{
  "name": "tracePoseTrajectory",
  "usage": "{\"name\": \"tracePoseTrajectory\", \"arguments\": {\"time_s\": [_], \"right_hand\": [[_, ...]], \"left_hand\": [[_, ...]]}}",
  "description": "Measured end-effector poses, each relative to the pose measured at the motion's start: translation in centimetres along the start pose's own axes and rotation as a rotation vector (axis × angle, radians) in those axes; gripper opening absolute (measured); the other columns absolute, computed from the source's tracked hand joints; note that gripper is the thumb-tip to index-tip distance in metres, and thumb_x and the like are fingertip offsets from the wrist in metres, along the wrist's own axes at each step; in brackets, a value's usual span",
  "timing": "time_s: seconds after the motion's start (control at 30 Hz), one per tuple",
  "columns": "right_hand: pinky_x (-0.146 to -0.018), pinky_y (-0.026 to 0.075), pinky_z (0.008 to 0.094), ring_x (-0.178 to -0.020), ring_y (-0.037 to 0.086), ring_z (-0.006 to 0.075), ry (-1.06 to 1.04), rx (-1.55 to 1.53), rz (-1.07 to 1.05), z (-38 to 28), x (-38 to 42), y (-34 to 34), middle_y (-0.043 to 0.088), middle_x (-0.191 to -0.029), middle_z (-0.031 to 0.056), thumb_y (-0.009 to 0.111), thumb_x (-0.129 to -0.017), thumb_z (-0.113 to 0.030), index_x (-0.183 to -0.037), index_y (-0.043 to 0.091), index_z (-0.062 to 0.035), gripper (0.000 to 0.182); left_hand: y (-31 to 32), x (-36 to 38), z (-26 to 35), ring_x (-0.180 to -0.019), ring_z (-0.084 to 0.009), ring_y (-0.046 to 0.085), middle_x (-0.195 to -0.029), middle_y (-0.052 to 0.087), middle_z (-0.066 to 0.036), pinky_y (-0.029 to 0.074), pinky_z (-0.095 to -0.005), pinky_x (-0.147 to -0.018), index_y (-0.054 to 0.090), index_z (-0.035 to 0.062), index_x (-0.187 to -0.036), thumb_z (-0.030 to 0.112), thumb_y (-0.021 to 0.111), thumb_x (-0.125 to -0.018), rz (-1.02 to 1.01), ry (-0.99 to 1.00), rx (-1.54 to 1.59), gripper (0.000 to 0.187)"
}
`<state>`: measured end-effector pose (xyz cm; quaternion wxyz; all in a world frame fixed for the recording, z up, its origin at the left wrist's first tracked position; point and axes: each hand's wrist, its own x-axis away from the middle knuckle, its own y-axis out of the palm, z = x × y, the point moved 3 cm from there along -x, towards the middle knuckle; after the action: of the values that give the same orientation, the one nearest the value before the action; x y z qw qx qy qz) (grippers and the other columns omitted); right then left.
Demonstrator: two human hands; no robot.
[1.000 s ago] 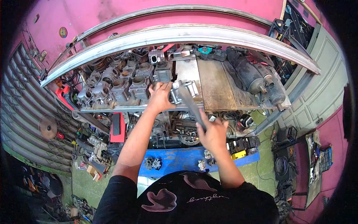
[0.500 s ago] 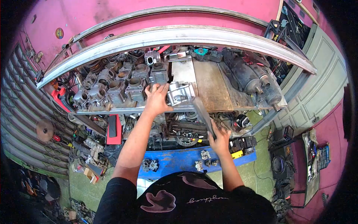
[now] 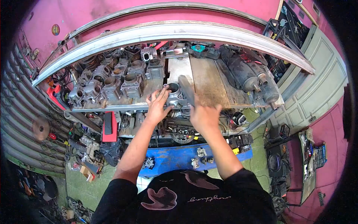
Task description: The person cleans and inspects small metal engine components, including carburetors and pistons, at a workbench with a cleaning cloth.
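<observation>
A silvery metal engine part [image 3: 173,93] with a round bore sits at the front edge of the wooden shelf. My left hand [image 3: 159,105] holds its left side, fingers at the rim and thumb low at the front. On the right, my right hand [image 3: 205,116] is closed round the lower end of a long, flat grey tool [image 3: 186,89]. The tool is motion-blurred and slants up along the part's right side; whether they touch is unclear.
Engine cylinders [image 3: 132,84] crowd the shelf's left half. Dark mufflers [image 3: 244,76] lie at the right. Below stands a blue bench [image 3: 171,158] with small metal parts. A pale metal beam [image 3: 175,30] crosses above the shelf.
The part has turned so that its round bore faces up. My right hand and the tool have moved up and left, closer to the part.
</observation>
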<state>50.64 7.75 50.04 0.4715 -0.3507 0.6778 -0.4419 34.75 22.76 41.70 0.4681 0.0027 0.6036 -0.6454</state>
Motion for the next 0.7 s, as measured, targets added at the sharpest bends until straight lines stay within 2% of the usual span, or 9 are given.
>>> {"name": "tracePoseTrajectory", "arguments": {"time_s": [0.07,0.17,0.27,0.33,0.43,0.47,0.53,0.67,0.7], "right_hand": [[-0.09,0.037,0.0542,-0.077,0.073,0.0352,-0.026,0.066,-0.132,-2.0,-4.1,1.5,0.075,-0.086,0.02,0.052,-0.097,-0.031,-0.143,0.05,-0.0017,0.055],[-0.095,0.035,0.0575,-0.077,0.073,0.0367,-0.021,-0.011,-0.051,-1.4,-8.0,4.7,0.074,-0.084,0.0207,0.054,-0.096,-0.029,-0.143,0.05,0.0013,0.056],[-0.101,0.034,0.0586,-0.076,0.072,0.0379,0.028,0.044,-0.095,-2.6,-2.3,0.6,0.075,-0.083,0.02,0.055,-0.096,-0.028,-0.141,0.052,0.0009,0.054],[-0.101,0.035,0.058,-0.081,0.072,0.0381,-0.1,0.182,0.221,-3.0,2.8,-1.4,0.075,-0.085,0.0195,0.055,-0.096,-0.028,-0.139,0.054,0.0013,0.052],[-0.095,0.037,0.0562,-0.091,0.072,0.0356,-0.126,0.128,0.249,-2.8,1.7,-1.2,0.075,-0.091,0.0222,0.054,-0.097,-0.029,-0.139,0.054,0.0005,0.051],[-0.095,0.037,0.0562,-0.091,0.072,0.0356,-0.123,0.126,0.24,-2.9,0.0,-0.7,0.075,-0.091,0.0222,0.054,-0.097,-0.029,-0.139,0.054,0.0005,0.051],[-0.091,0.038,0.0563,-0.092,0.072,0.0348,0.04,0.044,-0.18,-2.0,-5.4,1.7,0.074,-0.09,0.0227,0.054,-0.097,-0.03,-0.14,0.053,-0.0002,0.052],[-0.089,0.039,0.0553,-0.082,0.073,0.0354,0.008,-0.029,-0.035,0.0,-6.3,3.6,0.074,-0.083,0.0209,0.054,-0.098,-0.033,-0.141,0.052,-0.0011,0.053],[-0.093,0.037,0.0592,-0.08,0.072,0.0363,0.017,0.0,-0.051,-0.5,-3.7,2.1,0.074,-0.082,0.0203,0.052,-0.098,-0.033,-0.143,0.051,-0.0019,0.054]], "left_hand": [[-0.1,-0.2,0.3,-0.134,-0.0343,0.043,-0.159,0.041,0.002,0.026,-0.0669,-0.106,0.051,0.0172,-0.143,0.028,0.082,-0.076,0.014,-0.014,0.002,0.074],[-0.3,-0.2,1.0,-0.132,-0.033,0.045,-0.158,0.044,0.003,0.026,-0.0661,-0.106,0.051,0.0169,-0.143,0.029,0.082,-0.077,0.02,-0.05,-0.021,0.074],[-0.4,-0.4,1.2,-0.128,-0.0308,0.048,-0.156,0.046,0.003,0.026,-0.0652,-0.105,0.05,0.0162,-0.144,0.03,0.082,-0.076,0.034,-0.063,-0.068,0.076],[-0.3,-0.6,1.0,-0.128,-0.0308,0.048,-0.156,0.046,0.003,0.027,-0.0653,-0.105,0.05,0.016,-0.144,0.029,0.082,-0.076,-0.011,-0.086,-0.06,0.076],[-0.2,-0.6,0.9,-0.128,-0.0313,0.048,-0.155,0.046,0.004,0.026,-0.0656,-0.105,0.051,0.0153,-0.143,0.025,0.083,-0.076,0.006,-0.077,-0.027,0.075],[-0.2,-0.5,1.0,-0.128,-0.0315,0.048,-0.156,0.046,0.005,0.026,-0.0659,-0.105,0.051,0.015,-0.142,0.024,0.083,-0.075,0.018,-0.072,-0.009,0.075],[-0.4,-0.7,1.0,-0.128,-0.0323,0.047,-0.156,0.045,0.005,0.026,-0.0665,-0.105,0.052,0.0154,-0.142,0.022,0.083,-0.076,0.007,-0.082,0.0,0.073],[-0.4,-0.7,1.0,-0.13,-0.0335,0.046,-0.157,0.044,0.007,0.027,-0.0676,-0.105,0.052,0.0175,-0.141,0.022,0.083,-0.075,0.012,-0.101,0.042,0.073],[-0.2,-0.7,0.8,-0.131,-0.0336,0.046,-0.157,0.043,0.008,0.027,-0.0679,-0.105,0.052,0.0187,-0.141,0.021,0.083,-0.075,-0.002,-0.119,0.031,0.073]]}}
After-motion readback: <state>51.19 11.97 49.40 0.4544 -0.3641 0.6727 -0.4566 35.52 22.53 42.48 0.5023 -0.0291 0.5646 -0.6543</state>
